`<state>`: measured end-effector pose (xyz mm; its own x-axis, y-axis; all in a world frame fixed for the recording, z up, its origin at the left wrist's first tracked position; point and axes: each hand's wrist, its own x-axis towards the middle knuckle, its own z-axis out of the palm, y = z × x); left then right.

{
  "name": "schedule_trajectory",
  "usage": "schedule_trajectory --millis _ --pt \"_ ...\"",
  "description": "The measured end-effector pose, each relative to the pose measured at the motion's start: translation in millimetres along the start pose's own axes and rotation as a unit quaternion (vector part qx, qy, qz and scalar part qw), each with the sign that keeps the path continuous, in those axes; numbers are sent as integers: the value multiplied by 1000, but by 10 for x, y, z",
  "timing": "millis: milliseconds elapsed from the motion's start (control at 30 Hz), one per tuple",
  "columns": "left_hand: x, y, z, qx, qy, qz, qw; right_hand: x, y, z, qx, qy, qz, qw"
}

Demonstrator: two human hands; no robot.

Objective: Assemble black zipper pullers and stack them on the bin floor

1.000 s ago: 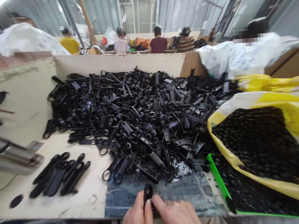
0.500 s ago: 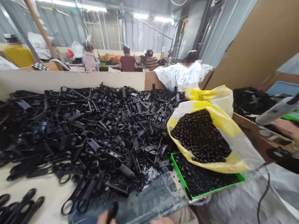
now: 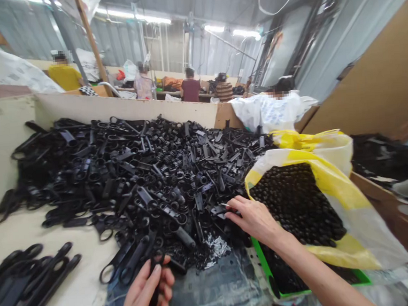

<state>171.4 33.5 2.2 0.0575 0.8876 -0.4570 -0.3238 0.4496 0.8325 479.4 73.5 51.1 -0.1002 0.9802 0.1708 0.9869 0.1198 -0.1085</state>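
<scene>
My left hand (image 3: pixel 146 294) is closed around a black plastic handle piece (image 3: pixel 154 289) with a ring at its upper end, low over the blue cloth pad (image 3: pixel 215 293). My right hand (image 3: pixel 253 217) reaches to the right edge of the heap of black parts (image 3: pixel 177 174). Its thumb and fingers pinch at a small flat black plastic piece (image 3: pixel 220 210); the fingers partly cover it. Small silvery metal pins (image 3: pixel 216 250) lie in a little pile between the hands.
A yellow and white sack (image 3: pixel 333 180) full of small black balls (image 3: pixel 296 202) leans over a green tray (image 3: pixel 269 275) of tiny black parts. Several long black handles (image 3: pixel 41 283) lie at the lower left. A low board (image 3: pixel 133 106) borders the heap; people sit beyond it.
My right hand has moved from the bottom edge up and forward to the heap. My left hand, still with the handle piece, shows higher up. The whole view has shifted.
</scene>
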Motion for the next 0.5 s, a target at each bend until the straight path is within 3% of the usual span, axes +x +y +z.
schedule_trajectory --millis 100,233,333,500 --pt "41 102 -16 -10 -24 11 1000 -67 3 4 25 33 24 999" --pt "14 149 -80 -40 -49 -5 998 -364 -96 -81 69 115 54 989" --pt "-60 69 -56 -93 -78 -44 992 -635 -406 -29 140 169 -37 975" --pt "-118 -176 56 -138 -102 -89 981 -798 -1040 344 124 139 -232 955"
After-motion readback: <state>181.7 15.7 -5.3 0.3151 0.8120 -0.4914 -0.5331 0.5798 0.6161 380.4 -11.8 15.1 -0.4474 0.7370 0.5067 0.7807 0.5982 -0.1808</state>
